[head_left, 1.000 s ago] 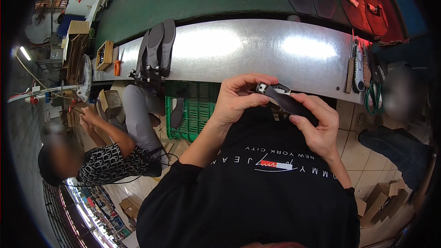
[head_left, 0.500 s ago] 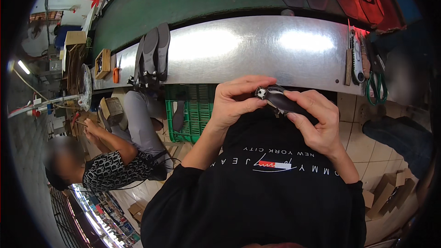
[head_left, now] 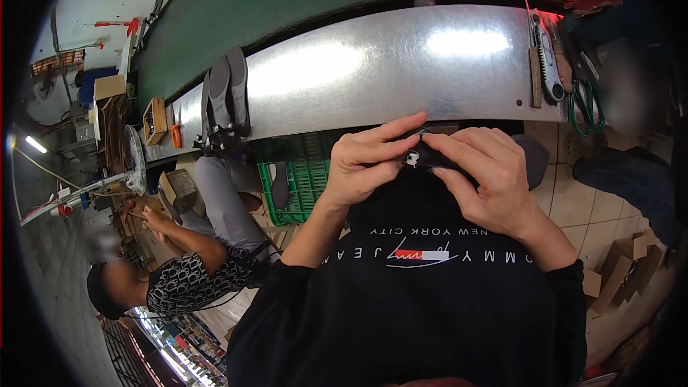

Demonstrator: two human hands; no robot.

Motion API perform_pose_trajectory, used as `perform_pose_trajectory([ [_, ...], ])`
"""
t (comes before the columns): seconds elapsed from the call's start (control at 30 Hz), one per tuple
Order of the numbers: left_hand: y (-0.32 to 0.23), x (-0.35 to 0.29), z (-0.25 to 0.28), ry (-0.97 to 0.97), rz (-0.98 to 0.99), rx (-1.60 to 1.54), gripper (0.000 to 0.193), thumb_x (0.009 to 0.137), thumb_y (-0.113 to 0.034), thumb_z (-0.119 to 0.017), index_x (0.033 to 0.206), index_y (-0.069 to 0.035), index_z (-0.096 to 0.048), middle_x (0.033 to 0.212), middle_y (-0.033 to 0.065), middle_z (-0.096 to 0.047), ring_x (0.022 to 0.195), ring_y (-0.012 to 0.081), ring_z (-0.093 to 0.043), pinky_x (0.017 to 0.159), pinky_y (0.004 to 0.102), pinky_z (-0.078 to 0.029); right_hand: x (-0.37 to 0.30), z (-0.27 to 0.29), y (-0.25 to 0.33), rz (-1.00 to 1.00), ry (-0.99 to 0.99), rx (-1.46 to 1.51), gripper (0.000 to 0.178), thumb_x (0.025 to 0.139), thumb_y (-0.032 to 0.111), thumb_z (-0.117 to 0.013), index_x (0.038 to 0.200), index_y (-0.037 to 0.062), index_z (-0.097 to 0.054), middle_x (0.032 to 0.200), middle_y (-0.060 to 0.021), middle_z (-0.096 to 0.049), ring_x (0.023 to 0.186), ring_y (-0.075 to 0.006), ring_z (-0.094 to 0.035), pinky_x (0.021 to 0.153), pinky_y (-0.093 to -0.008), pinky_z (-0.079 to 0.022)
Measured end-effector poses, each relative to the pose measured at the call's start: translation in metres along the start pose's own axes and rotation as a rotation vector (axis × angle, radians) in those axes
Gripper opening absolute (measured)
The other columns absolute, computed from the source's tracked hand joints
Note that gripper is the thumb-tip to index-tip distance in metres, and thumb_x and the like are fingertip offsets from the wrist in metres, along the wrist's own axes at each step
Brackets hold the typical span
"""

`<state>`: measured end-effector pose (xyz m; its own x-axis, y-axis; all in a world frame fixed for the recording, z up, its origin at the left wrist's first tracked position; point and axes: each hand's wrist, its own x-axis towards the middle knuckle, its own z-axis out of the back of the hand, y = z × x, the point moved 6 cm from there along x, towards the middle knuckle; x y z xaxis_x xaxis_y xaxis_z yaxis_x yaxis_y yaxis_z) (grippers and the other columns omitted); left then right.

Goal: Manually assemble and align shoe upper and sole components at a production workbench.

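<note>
In front of my chest I hold a dark sandal (head_left: pixel 532 161); the grey end of its sole sticks out beyond my right hand (head_left: pixel 491 179). My left hand (head_left: pixel 367 168) pinches the strap end, where a small black-and-white ornament (head_left: pixel 412 158) shows. My right thumb and fingers close round the strap right beside it. Both hands are over the bench's near edge, and they hide most of the sandal. On the metal bench to the left lie several dark sandals (head_left: pixel 229 89) side by side, with ornaments at their near ends.
The metal bench (head_left: pixel 401 64) runs across, with a green work surface (head_left: pixel 287 0) beyond holding more sandals. A utility knife (head_left: pixel 550 72) and green-handled scissors (head_left: pixel 586 111) lie right. A wooden box (head_left: pixel 155 122) stands left. Below is a green crate (head_left: pixel 308 197); a co-worker (head_left: pixel 204 265) sits left.
My right fingers have shifted to the strap next to the ornament, and the sandal has turned so its sole end shows past my right hand. The view has also shifted slightly.
</note>
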<state>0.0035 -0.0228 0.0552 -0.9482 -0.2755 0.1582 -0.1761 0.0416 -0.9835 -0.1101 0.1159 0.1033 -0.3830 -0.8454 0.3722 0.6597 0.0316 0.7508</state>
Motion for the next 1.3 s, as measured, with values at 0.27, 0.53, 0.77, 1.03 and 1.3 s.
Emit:
perform_pose_trajectory([
  [0.27, 0.013, -0.004, -0.011, -0.144, 0.315, -0.027, 0.049, 0.088, 0.009, -0.041, 0.135, -0.004, -0.051, 0.141, 0.0109, -0.049, 0.114, 0.017, -0.057, 0.083, 0.0251, -0.054, -0.003, -0.015, -0.026, -0.2, 0.041, 0.191, 0.032, 0.074, 0.004, -0.068, 0.106, 0.0033, -0.064, 0.079, -0.0112, -0.061, 0.069, -0.0294, -0.061, 0.061, -0.0363, -0.047],
  [0.53, 0.021, -0.005, -0.014, -0.198, 0.394, -0.036, 0.048, 0.09, 0.007, -0.039, 0.134, -0.005, -0.053, 0.139, 0.0107, -0.05, 0.113, 0.017, -0.057, 0.08, 0.0265, -0.056, -0.005, -0.022, -0.032, -0.213, 0.032, 0.195, 0.015, 0.073, 0.003, -0.069, 0.088, 0.0039, -0.069, 0.078, -0.0099, -0.063, 0.069, -0.0263, -0.062, 0.061, -0.0333, -0.048],
  [0.77, 0.024, -0.005, -0.014, -0.218, 0.468, -0.133, 0.044, 0.087, 0.007, -0.047, 0.13, -0.003, -0.056, 0.134, 0.0102, -0.055, 0.107, 0.0157, -0.061, 0.075, 0.0244, -0.057, -0.003, -0.022, -0.022, 0.031, 0.099, -0.046, 0.018, 0.069, 0.007, -0.074, 0.088, 0.0088, -0.072, 0.083, -0.0076, -0.06, 0.072, -0.0242, -0.059, 0.062, -0.0337, -0.043],
  [1.03, 0.029, 0.002, -0.003, -0.249, 0.639, -0.169, 0.044, 0.079, 0.01, -0.05, 0.121, 0.001, -0.062, 0.12, 0.0132, -0.063, 0.095, 0.015, -0.066, 0.069, 0.0228, -0.059, -0.004, -0.028, -0.025, 0.107, 0.136, 0.008, 0.024, 0.067, 0.008, -0.075, 0.091, 0.0098, -0.071, 0.088, -0.0088, -0.059, 0.077, -0.0256, -0.059, 0.065, -0.0351, -0.044],
  [1.3, 0.027, 0.004, -0.003, -0.246, 0.628, -0.098, 0.043, 0.08, 0.009, -0.052, 0.12, -0.001, -0.063, 0.12, 0.0112, -0.064, 0.093, 0.0129, -0.066, 0.069, 0.0222, -0.059, -0.007, -0.035, -0.036, -0.065, 0.156, 0.109, 0.028, 0.062, 0.008, -0.079, 0.087, 0.0073, -0.065, 0.084, -0.0079, -0.057, 0.074, -0.0264, -0.058, 0.064, -0.0342, -0.044],
])
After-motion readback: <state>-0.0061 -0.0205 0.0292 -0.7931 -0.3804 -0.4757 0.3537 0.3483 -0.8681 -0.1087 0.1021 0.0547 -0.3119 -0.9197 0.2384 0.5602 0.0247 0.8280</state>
